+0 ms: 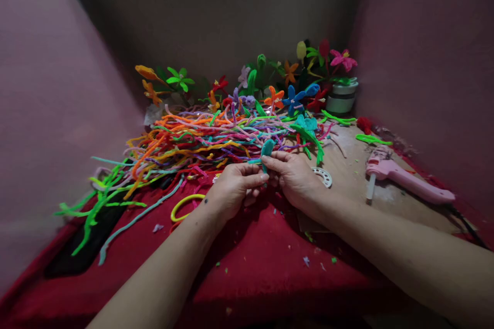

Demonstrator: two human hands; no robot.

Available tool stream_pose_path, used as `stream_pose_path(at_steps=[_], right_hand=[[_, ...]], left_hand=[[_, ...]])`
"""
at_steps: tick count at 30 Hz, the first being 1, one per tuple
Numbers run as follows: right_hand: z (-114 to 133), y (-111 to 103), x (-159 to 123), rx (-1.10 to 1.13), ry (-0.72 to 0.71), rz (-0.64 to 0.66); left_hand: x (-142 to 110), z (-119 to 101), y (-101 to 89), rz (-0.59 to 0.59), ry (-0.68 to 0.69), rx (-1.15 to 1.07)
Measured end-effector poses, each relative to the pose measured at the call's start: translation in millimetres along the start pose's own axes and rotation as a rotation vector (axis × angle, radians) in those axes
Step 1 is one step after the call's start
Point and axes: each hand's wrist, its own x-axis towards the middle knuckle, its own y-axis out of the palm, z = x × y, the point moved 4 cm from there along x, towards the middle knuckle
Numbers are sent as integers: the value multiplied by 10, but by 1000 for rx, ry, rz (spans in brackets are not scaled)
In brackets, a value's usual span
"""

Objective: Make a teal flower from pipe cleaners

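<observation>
A small teal petal made of fuzzy pipe cleaner stands upright between my two hands, above the red cloth. My left hand pinches its lower end with thumb and forefinger. My right hand grips the petal's side between thumb and fingers. The fingertips of both hands nearly meet, and the petal's lowest part is hidden by them. Just behind lies a big heap of multicoloured pipe cleaners. A turquoise pipe-cleaner flower with green leaves rests at the heap's right end.
A pink glue gun lies on a brown board at right, beside a white ring-shaped disc. Yellow-handled scissors are left of my hands. Finished flowers and a white pot stand at the back. A dark flat object lies left.
</observation>
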Motion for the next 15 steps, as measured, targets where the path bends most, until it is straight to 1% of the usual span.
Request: stream_pose_path(at_steps=[4,9,12,15], right_hand=[[-3,12,-7,13,27,-32],[-15,12,-14,30,51,-41],[10,9,-14,-16,24,-39],[46,-1,-17,-20,5,-69]], left_hand=[[-9,4,29,54,24,17],[-20,1,49,72,24,50],[-28,-52,3,52,50,118],[-44,-112,-87,-8,61,129]])
